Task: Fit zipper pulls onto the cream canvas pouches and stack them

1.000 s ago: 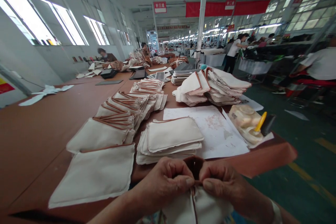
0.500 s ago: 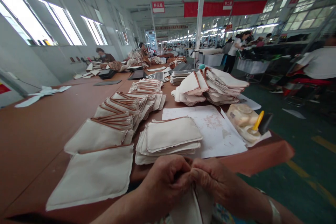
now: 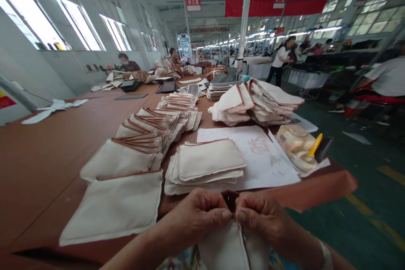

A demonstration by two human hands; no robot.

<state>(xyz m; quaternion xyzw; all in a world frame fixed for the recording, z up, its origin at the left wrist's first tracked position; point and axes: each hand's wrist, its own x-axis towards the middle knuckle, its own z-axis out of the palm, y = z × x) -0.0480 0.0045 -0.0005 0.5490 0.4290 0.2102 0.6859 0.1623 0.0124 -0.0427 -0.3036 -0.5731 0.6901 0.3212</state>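
At the bottom centre, my left hand [image 3: 205,215] pinches the top edge of a white fabric piece [image 3: 223,247] with brown edging. My right hand [image 3: 264,217] pinches the same piece just to the right, thumbs close together. Some brown material shows between the fingers of both hands. The piece hangs below them, over my lap. Beyond my hands lies a neat stack of white pieces [image 3: 210,160] on the brown table [image 3: 63,147]. To its left, a long overlapping row of brown-edged white pieces [image 3: 126,156] runs away from me.
A white paper sheet [image 3: 259,156] lies right of the stack. Near the table's right edge stands a pale container [image 3: 294,139] with a yellow-handled tool [image 3: 314,145]. Behind the sheet is a heap of white pieces [image 3: 272,99]. A person [image 3: 280,59] stands farther back.
My hands have moved slightly apart, both still pinching the fabric piece, and more brown material shows between them. The view has shifted a little.
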